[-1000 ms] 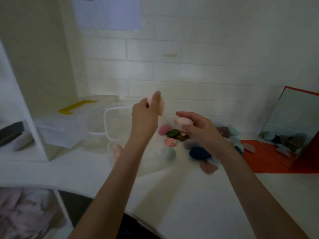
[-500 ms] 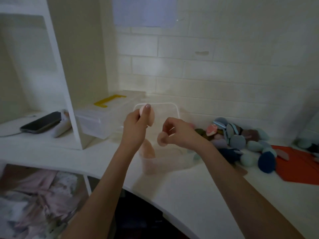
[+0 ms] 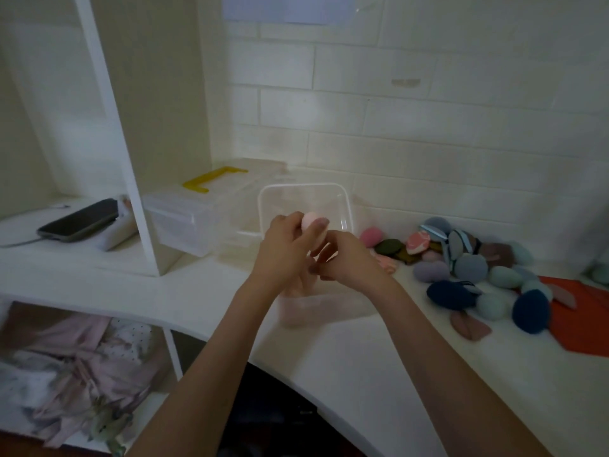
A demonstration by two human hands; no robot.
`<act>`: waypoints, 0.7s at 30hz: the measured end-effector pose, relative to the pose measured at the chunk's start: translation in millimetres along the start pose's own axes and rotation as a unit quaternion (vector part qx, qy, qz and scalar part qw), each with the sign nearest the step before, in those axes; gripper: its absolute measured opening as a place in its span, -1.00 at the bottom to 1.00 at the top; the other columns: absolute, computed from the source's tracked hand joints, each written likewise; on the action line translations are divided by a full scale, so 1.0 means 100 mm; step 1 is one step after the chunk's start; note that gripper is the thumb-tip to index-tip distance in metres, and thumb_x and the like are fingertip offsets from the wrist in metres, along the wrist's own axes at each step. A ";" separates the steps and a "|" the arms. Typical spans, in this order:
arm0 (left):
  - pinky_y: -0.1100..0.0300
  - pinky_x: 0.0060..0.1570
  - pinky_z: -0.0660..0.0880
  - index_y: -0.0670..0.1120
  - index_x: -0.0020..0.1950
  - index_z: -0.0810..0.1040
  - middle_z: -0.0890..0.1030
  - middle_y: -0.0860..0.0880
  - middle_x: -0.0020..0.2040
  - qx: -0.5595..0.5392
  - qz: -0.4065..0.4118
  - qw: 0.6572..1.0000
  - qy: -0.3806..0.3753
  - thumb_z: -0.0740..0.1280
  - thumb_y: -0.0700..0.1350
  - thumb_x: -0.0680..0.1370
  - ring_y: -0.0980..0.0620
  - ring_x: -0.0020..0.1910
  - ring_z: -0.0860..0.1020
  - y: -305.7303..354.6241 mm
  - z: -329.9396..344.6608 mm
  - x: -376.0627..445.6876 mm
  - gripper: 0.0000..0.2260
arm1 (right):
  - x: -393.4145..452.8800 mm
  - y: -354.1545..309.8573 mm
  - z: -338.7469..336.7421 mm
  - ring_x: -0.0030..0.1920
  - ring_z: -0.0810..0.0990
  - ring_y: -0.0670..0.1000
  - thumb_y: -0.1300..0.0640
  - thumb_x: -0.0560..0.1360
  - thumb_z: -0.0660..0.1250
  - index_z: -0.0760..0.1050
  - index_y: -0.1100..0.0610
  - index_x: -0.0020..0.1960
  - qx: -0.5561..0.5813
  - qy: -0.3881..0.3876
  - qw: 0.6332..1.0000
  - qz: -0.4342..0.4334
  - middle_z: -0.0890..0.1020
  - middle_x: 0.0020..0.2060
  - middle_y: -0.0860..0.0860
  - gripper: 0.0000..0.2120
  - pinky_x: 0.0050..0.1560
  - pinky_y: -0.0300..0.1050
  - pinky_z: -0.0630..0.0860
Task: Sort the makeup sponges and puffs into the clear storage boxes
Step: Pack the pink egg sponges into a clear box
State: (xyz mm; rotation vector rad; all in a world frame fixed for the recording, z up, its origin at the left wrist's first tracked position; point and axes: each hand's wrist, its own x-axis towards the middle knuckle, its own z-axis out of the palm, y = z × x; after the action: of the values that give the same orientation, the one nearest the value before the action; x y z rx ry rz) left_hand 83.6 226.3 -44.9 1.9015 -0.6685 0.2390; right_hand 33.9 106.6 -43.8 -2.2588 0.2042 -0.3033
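Note:
My left hand (image 3: 283, 252) pinches a pale pink sponge (image 3: 308, 222) over the open clear box (image 3: 346, 206). My right hand (image 3: 349, 262) sits just beneath and right of it, fingers curled round a small pink puff (image 3: 324, 251) that is mostly hidden. Both hands touch above the box. A pink item (image 3: 298, 288) shows faintly through the box's front wall. To the right lies a pile of sponges and puffs (image 3: 468, 265) in blue, teal, lilac, pink and olive.
A second clear box with a yellow handle (image 3: 197, 212) stands at the back left, against a white shelf upright (image 3: 145, 192). A phone (image 3: 79, 221) lies on the left shelf. An orange mat (image 3: 590, 321) is at far right. Clothes (image 3: 75, 367) fill the lower shelf.
My right hand has brought its pink puff left from the pile until it meets the left hand over the box. The view has swung left and down.

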 end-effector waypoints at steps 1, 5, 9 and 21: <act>0.21 -0.26 0.28 -0.01 -0.18 0.49 0.48 -0.03 -0.17 0.052 -0.009 0.998 -0.024 0.25 0.21 0.51 0.04 -0.23 0.47 0.01 0.00 -0.01 -0.70 | -0.01 -0.01 -0.01 -0.16 0.66 0.04 0.31 0.37 0.43 0.54 0.17 0.03 0.018 0.000 1.000 0.005 0.64 -0.15 0.08 -0.74 -0.18 -0.06 0.66; 0.17 -0.15 0.29 -0.02 0.07 0.50 0.55 -0.05 -0.01 0.153 -0.019 0.987 -0.053 0.27 0.21 0.50 -0.02 -0.07 0.51 0.05 0.02 -0.02 -0.66 | -0.05 -0.02 -0.08 -0.11 0.62 0.01 0.37 0.39 0.34 0.47 0.19 0.11 0.068 -0.032 0.997 0.010 0.60 -0.05 0.10 -0.69 -0.29 -0.25 0.60; 0.18 -0.19 0.29 0.00 0.02 0.45 0.58 -0.04 -0.01 0.161 -0.020 0.986 -0.046 0.28 0.23 0.49 0.00 -0.11 0.53 0.03 0.03 -0.01 -0.68 | -0.07 0.00 -0.19 0.10 0.62 0.08 0.36 0.44 0.30 0.42 0.16 0.20 0.172 -0.127 0.975 0.051 0.58 0.11 0.12 -0.65 0.05 -0.04 0.62; 0.26 -0.14 0.36 -0.09 -0.02 0.51 0.50 -0.07 -0.04 0.108 0.010 0.994 -0.003 0.23 -0.03 0.60 0.00 -0.13 0.49 -0.01 -0.02 -0.02 -0.84 | -0.06 0.00 -0.26 0.12 0.62 0.03 0.30 0.47 0.33 0.46 0.12 0.23 0.234 -0.142 0.959 0.078 0.63 0.10 0.10 -0.65 0.14 0.00 0.55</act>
State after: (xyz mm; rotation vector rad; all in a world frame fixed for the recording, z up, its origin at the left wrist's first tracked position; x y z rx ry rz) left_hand 82.6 229.1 -46.1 2.1033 -0.6892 0.3295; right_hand 21.0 89.6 -28.5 -1.7778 0.1404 0.0568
